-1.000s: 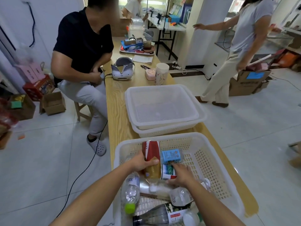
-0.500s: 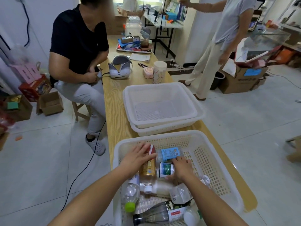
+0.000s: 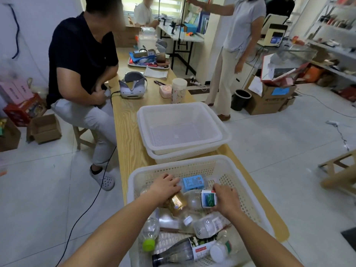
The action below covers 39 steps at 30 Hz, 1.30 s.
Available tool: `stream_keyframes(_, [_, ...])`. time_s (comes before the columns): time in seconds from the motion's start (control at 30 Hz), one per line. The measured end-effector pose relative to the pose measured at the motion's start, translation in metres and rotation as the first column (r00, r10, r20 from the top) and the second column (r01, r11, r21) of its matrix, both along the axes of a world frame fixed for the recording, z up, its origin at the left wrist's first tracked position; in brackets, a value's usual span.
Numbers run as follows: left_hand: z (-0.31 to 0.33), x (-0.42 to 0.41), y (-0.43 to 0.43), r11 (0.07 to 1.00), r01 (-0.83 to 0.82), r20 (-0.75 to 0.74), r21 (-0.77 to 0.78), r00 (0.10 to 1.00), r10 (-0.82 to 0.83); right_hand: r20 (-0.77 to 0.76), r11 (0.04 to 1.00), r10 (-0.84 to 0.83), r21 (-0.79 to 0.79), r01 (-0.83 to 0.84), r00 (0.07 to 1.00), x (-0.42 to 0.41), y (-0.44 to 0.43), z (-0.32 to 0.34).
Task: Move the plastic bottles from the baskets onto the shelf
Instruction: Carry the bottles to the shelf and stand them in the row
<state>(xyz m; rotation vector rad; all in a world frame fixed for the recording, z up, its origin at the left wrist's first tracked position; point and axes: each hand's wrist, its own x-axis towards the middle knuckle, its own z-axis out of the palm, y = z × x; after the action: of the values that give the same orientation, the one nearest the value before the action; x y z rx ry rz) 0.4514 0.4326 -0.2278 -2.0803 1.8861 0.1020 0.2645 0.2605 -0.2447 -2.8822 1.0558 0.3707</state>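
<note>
Reaching into the near basket with both hands, the person is only beginning the job, by my reading. At least seven plastic bottles are lying in this basket in a loose heap, and none is being carried toward the shelf, which is standing well apart at the far right of the room. The stacked baskets further along the surface are showing no bottles inside, so that part may already be finished. Whether any bottles are sitting on the shelf is too blurred to tell.

The left hand is lying on the far end of the amber bottle, its fingers curling over it in what looks like a grasp, though the thumb is hidden. The right hand is wrapping its fingers round the base end of the green-labelled bottle, which is lying on its side, touching the amber one. The blue-labelled bottle is resting just beyond both hands, against the left fingertips.

Nearer the person and untouched, the green-capped bottle, the dark bottle and the white-capped bottle are waiting under the forearms. Nearly all the carrying is, I judge, remaining.
</note>
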Motion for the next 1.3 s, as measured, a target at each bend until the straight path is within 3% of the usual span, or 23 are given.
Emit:
stream_keyframes(0.17, [0.002, -0.002, 0.004, 0.992, -0.117, -0.065, -0.044, 0.991, 0.114, 0.192, 0.976, -0.203, 0.118, 0.182, 0.960, -0.032, -0.006, 0.012])
stream_keyframes(0.23, [0.005, -0.003, 0.004, 0.964, -0.239, -0.240, -0.113, 0.948, 0.207, 0.293, 0.918, -0.369, 0.266, 0.295, 0.882, -0.040, -0.002, 0.016])
stream_keyframes(0.27, [0.008, -0.005, 0.003, 0.936, -0.323, -0.360, -0.139, 0.897, 0.257, 0.338, 0.845, -0.486, 0.416, 0.335, 0.806, -0.044, -0.002, 0.019])
stream_keyframes(0.3, [0.011, -0.007, 0.002, 0.888, -0.434, -0.512, -0.148, 0.802, 0.307, 0.364, 0.743, -0.603, 0.579, 0.335, 0.710, -0.047, -0.002, 0.022])
stream_keyframes(0.37, [0.020, -0.013, -0.002, 0.756, -0.651, -0.819, -0.072, 0.471, 0.328, 0.342, 0.549, -0.755, 0.796, 0.255, 0.559, -0.056, -0.002, 0.029])
stream_keyframes(0.4, [0.024, -0.016, -0.003, 0.706, -0.709, -0.898, -0.006, 0.313, 0.307, 0.314, 0.472, -0.799, 0.856, 0.211, 0.513, -0.060, -0.001, 0.033])
stream_keyframes(0.43, [0.028, -0.018, -0.005, 0.674, -0.738, -0.933, 0.038, 0.216, 0.289, 0.290, 0.394, -0.840, 0.907, 0.148, 0.458, -0.064, 0.000, 0.036])
stream_keyframes(0.57, [0.037, -0.025, -0.011, 0.630, -0.762, -0.967, 0.152, 0.018, 0.255, 0.116, 0.069, -0.965, 0.977, -0.200, 0.235, -0.076, 0.005, 0.045])
stream_keyframes(0.7, [0.046, -0.043, -0.020, 0.670, -0.710, -0.976, 0.216, -0.136, 0.170, -0.054, -0.102, -0.989, 0.925, -0.367, 0.139, -0.097, 0.012, 0.050])
stream_keyframes(0.8, [0.055, -0.062, -0.030, 0.729, -0.649, -0.976, 0.218, -0.160, 0.149, -0.116, -0.133, -0.991, 0.895, -0.426, 0.065, -0.113, 0.019, 0.054])
stream_keyframes(0.97, [0.064, -0.101, -0.046, 0.828, -0.520, -0.975, 0.208, -0.177, 0.134, -0.098, -0.067, -0.994, 0.907, -0.415, -0.053, -0.154, 0.033, 0.062])
stream_keyframes(1.3, [0.076, -0.206, -0.066, 0.956, -0.226, -0.980, 0.187, -0.115, 0.164, 0.023, 0.150, -0.939, 0.925, -0.349, -0.342, -0.278, 0.089, 0.067])
